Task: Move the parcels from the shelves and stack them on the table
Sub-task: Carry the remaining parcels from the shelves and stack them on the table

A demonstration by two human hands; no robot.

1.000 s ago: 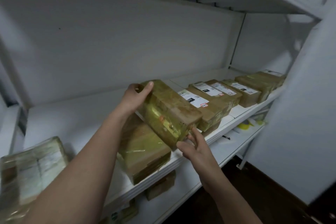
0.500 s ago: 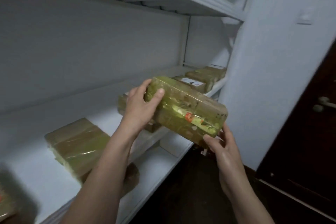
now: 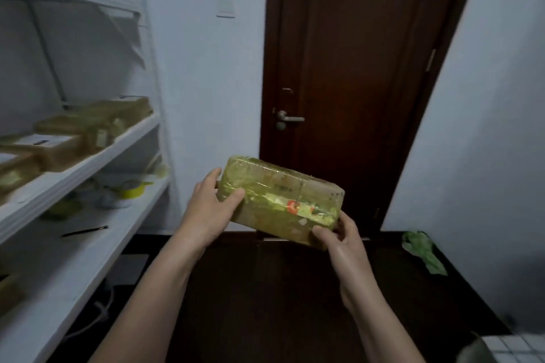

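Note:
I hold a brown cardboard parcel (image 3: 280, 200) wrapped in clear tape, with a small red label on its front, in the air in front of me. My left hand (image 3: 211, 206) grips its left end, thumb on the front face. My right hand (image 3: 339, 234) grips its lower right corner. Several more taped parcels (image 3: 67, 135) lie on the white shelf (image 3: 88, 162) at the left. No table is in view.
A dark wooden door (image 3: 354, 82) with a metal handle (image 3: 287, 119) stands straight ahead, white walls on both sides. The lower shelf carries a yellow item (image 3: 132, 190) and a dark pen (image 3: 84, 231). The floor is dark; a green scrap (image 3: 424, 250) lies at right.
I have lifted the parcel off the shelf and turned right with it. The shelves now sit at the left and the door faces me.

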